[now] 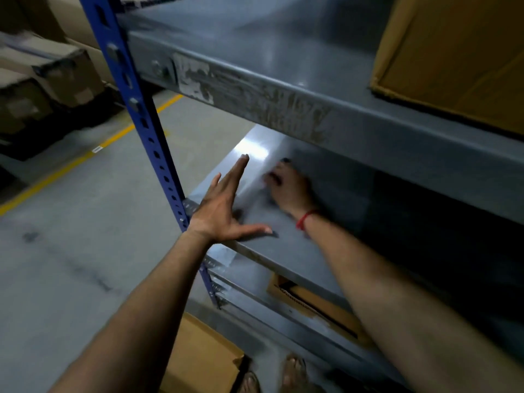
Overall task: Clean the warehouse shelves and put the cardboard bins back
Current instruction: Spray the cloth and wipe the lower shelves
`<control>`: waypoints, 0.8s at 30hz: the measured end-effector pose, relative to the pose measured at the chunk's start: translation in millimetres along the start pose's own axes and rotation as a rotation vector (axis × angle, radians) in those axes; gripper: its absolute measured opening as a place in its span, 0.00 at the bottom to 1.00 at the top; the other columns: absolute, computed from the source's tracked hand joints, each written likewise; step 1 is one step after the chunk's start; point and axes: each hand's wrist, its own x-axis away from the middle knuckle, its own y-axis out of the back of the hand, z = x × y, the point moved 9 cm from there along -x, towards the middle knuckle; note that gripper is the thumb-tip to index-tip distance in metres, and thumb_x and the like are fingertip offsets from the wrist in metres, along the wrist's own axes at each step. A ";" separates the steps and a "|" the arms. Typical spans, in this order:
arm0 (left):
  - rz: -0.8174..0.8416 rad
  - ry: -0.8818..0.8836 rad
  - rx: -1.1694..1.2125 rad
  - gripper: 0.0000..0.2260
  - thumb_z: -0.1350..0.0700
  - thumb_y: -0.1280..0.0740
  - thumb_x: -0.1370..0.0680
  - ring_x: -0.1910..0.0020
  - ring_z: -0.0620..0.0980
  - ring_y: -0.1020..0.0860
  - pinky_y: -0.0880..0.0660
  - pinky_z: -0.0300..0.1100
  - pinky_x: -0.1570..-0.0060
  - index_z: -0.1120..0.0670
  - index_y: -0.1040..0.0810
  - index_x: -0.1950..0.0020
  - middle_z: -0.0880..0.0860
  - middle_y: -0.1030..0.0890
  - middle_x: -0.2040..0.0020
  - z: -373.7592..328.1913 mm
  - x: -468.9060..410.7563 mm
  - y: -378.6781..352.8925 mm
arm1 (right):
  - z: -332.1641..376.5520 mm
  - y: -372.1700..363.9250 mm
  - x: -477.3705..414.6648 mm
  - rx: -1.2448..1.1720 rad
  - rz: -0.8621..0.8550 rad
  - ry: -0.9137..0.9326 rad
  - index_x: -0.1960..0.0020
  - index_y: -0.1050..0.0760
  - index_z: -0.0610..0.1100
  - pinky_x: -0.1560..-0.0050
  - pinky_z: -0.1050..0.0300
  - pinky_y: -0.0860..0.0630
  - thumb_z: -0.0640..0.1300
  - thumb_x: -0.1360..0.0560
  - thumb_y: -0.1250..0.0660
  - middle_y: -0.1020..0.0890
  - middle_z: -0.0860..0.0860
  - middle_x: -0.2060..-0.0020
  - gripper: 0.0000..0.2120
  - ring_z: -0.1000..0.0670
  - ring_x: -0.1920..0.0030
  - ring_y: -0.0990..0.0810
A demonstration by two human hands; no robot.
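Two arms reach to the shelf — left hand splayed open, right hand blurred, grip unclear.

A thin red thread band is worn round the wrist just behind the right grip. Both forearms are left bare, that of the left grip included. Well below the band, two feet are seen in open sandals, blurred, with the toes uncovered.

Dim, motion-blurred wide-angle view; glare on the shelf, perhaps from overhead.
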 end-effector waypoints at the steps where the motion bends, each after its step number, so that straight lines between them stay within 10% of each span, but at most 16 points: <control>1: 0.039 -0.027 -0.024 0.64 0.28 0.24 0.39 0.20 0.45 0.52 0.52 0.58 0.21 0.48 0.60 0.18 0.45 0.53 0.18 -0.8 0.8 -2.9 | 20.4 -26.7 8.9 0.021 0.097 0.080 0.48 0.19 0.43 0.45 0.53 0.28 0.54 0.23 0.35 0.19 0.46 0.44 0.15 0.44 0.43 0.21; 5: 0.145 -0.151 -0.111 0.64 0.26 0.25 0.40 0.19 0.47 0.51 0.54 0.58 0.21 0.50 0.58 0.18 0.46 0.52 0.18 -4.9 5.8 -12.1 | 46.9 -25.4 37.0 -0.026 0.180 0.343 0.36 0.21 0.48 0.39 0.55 0.26 0.46 0.23 0.33 0.21 0.53 0.34 0.16 0.47 0.38 0.21; 13: 0.173 -0.184 -0.180 0.60 0.25 0.28 0.38 0.19 0.49 0.51 0.55 0.58 0.21 0.46 0.57 0.18 0.46 0.51 0.18 -7.8 6.9 -16.7 | -167.6 47.0 23.2 0.078 -0.394 -0.227 0.49 0.18 0.33 0.40 0.41 0.26 0.59 0.21 0.49 0.18 0.34 0.48 0.32 0.35 0.45 0.19; 19: 0.132 -0.241 -0.135 0.58 0.25 0.27 0.38 0.20 0.50 0.44 0.47 0.60 0.22 0.47 0.50 0.18 0.50 0.42 0.19 -12.4 10.3 -13.5 | 54.5 -40.6 71.9 -0.129 0.237 0.064 0.50 0.19 0.42 0.57 0.56 0.29 0.38 0.24 0.37 0.17 0.44 0.51 0.08 0.44 0.52 0.19; 24: 0.185 -0.257 -0.168 0.56 0.24 0.27 0.39 0.21 0.49 0.41 0.44 0.60 0.23 0.50 0.42 0.19 0.50 0.38 0.20 -7.3 12.7 -22.1 | 27.1 -23.4 63.7 -0.136 0.305 0.305 0.45 0.17 0.42 0.43 0.66 0.27 0.40 0.23 0.32 0.16 0.46 0.43 0.08 0.49 0.42 0.19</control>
